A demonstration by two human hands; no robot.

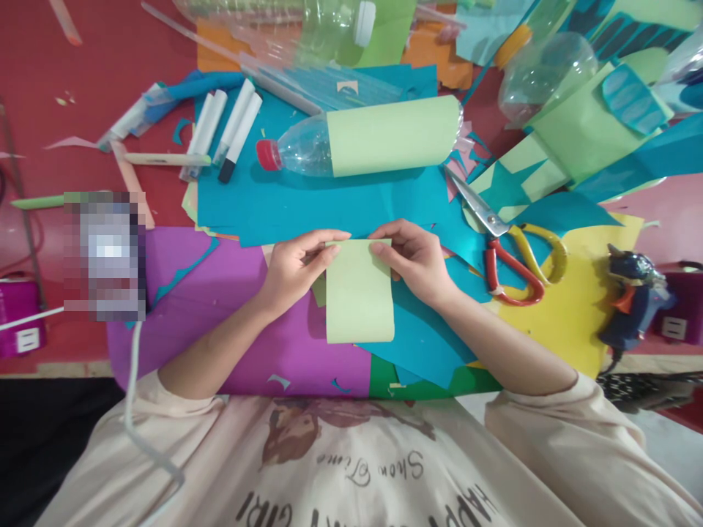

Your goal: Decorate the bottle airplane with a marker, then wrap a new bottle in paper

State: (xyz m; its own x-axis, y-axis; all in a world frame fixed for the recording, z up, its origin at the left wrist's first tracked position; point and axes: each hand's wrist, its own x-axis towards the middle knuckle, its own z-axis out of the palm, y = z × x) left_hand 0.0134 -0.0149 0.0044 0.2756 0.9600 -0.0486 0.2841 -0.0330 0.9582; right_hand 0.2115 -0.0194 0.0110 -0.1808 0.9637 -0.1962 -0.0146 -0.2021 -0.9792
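A light green paper strip [359, 300] lies upright over teal and purple sheets in front of me. My left hand [299, 267] pinches its top left corner, fingers closed on the edge. My right hand [414, 256] pinches the top right corner the same way. Just beyond my hands lies a clear plastic bottle [299, 150] on its side, red cap to the left, wrapped in light green paper [392, 135]. It rests on a large teal sheet [329, 201].
Scissors [508, 249] with red and yellow handles lie right of my right hand. A dark blue glue gun [631, 296] sits on the yellow sheet [571, 322] at the right. Markers [231, 132] lie at the upper left. More bottles and paper scraps crowd the far edge.
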